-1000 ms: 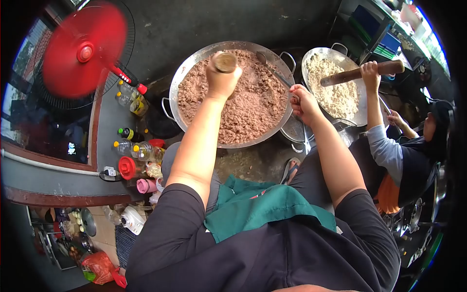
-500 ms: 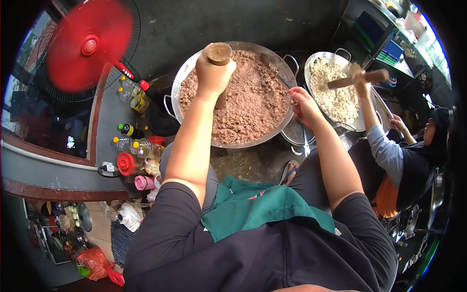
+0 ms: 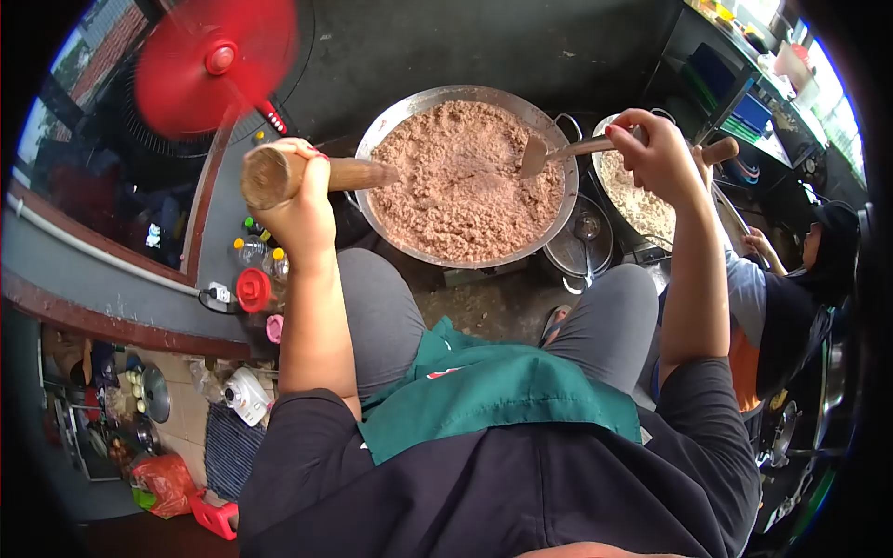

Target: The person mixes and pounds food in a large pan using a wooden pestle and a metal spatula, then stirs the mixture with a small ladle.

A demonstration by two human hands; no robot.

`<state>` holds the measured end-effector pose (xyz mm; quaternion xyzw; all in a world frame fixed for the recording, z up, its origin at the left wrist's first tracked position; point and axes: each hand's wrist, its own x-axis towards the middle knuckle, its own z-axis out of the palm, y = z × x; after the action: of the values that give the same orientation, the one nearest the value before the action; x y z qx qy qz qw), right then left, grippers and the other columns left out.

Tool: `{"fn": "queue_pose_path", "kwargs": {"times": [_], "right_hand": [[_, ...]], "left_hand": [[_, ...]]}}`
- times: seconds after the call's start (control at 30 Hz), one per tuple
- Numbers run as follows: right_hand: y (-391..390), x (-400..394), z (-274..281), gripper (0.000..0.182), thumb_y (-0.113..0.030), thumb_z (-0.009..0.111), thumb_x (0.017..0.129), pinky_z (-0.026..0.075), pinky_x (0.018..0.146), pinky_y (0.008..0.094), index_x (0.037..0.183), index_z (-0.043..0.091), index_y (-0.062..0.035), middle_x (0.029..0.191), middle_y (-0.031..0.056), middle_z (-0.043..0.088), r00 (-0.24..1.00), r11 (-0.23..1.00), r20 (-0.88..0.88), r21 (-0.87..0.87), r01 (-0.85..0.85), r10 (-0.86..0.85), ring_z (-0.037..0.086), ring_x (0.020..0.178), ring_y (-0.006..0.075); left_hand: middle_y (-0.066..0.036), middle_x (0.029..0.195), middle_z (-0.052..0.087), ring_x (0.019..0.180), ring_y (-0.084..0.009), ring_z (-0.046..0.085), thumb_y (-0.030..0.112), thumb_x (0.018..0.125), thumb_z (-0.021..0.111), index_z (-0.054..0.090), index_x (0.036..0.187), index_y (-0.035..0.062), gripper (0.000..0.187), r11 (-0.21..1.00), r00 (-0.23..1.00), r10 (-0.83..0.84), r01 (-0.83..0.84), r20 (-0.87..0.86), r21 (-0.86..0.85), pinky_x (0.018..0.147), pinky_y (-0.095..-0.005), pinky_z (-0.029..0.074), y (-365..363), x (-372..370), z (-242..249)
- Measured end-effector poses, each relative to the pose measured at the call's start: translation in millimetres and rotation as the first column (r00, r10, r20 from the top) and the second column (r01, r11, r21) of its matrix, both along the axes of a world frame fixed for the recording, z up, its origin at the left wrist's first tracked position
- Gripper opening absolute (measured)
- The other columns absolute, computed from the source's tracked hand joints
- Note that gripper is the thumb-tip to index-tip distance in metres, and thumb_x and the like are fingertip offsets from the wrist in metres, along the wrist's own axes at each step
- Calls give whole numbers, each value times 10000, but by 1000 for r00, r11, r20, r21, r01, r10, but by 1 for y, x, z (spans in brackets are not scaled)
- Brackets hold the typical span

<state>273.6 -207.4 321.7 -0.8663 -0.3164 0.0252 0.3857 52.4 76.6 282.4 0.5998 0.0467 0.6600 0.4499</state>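
Note:
My left hand (image 3: pixel 307 209) is closed around a thick wooden pestle (image 3: pixel 352 175) at the left side of a large two-handled metal wok (image 3: pixel 484 94). The pestle lies nearly level, its narrow end overlapping the wok's left rim in this view. Crumbly reddish-brown food (image 3: pixel 456 200) fills the wok. Beyond its right rim, my right hand (image 3: pixel 656 153) grips the handle of a long metal spatula (image 3: pixel 581 147). The spatula's flat blade is over the right part of the food, with brown residue on it.
A second wok (image 3: pixel 603 130) of pale crumbly food stands at right, beside a co-worker (image 3: pixel 786 279) with a wooden tool (image 3: pixel 721 151). Between the woks sits a pot (image 3: pixel 595 251) with a ladle. At left are a spinning red fan (image 3: pixel 219 58), bottles (image 3: pixel 249 248) and a red-lidded jar (image 3: pixel 253 290).
My left hand has brought the pestle up and left out of the food, tipping it nearly level. My right hand has risen to the right, swinging the spatula's handle up. The view has shifted slightly.

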Motion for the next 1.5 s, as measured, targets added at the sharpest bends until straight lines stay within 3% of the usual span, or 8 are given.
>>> {"fn": "queue_pose_path", "kwargs": {"times": [0.17,0.4,0.7,0.83,0.93,1.27,1.37,1.5], "right_hand": [[34,23,-43,341,-324,594,895,424,384,257,936,629,13,542,47,548,971,999,-239,-52,-14,1,529,408,113],[25,91,-129,251,-241,491,879,465,398,253,941,626,-40,578,61,572,843,943,-473,69,325,-256,539,430,120],[-8,56,-193,190,-186,449,954,400,388,188,953,586,-56,599,-6,510,494,927,-859,65,369,-136,456,464,60],[-10,30,-195,167,-166,421,968,386,369,142,1021,514,-39,691,31,521,145,936,-986,-27,351,-83,450,481,46],[10,15,-223,67,-126,369,971,314,329,130,1002,399,-75,695,30,441,-187,905,-977,17,425,106,362,468,36],[109,2,-301,95,-174,462,957,323,363,177,932,427,-90,701,53,500,-89,800,-927,264,539,366,433,503,92],[110,-4,-308,156,-231,460,971,374,395,175,921,461,-83,739,51,535,-160,775,-924,187,604,348,498,567,101],[121,11,-329,274,-258,470,965,262,346,186,784,405,-64,622,-5,367,-454,729,-661,214,650,598,351,465,75]], "left_hand": [[-72,826,573,798,-159,566,-113,694,597,488,862,33,248,995,987,78,-68,-139,72,791,-306,464,13,-40,-63],[-107,947,578,898,-207,581,-46,741,652,489,927,41,262,977,950,127,-70,-284,201,847,-326,461,9,-71,-105],[-116,947,588,968,-241,603,-89,770,593,436,1001,34,305,994,954,-91,105,-284,36,926,-375,454,19,-72,-115],[-106,939,580,945,-226,606,-88,778,594,433,1006,36,305,994,946,-76,96,-314,47,926,-375,457,19,-68,-114],[-106,937,581,937,-222,604,-86,774,601,437,1002,36,306,994,947,-67,92,-315,65,925,-373,456,19,-66,-116],[-107,875,589,867,-207,602,-107,770,554,429,973,35,278,999,947,42,-38,-318,17,867,-350,469,24,-64,-114],[-108,878,590,864,-211,602,-105,761,557,429,976,36,287,1000,953,-7,5,-303,-9,867,-357,467,26,-66,-117],[-114,873,576,865,-220,585,-99,752,517,420,978,35,281,999,953,-32,17,-301,-51,871,-381,464,30,-68,-114]]}}
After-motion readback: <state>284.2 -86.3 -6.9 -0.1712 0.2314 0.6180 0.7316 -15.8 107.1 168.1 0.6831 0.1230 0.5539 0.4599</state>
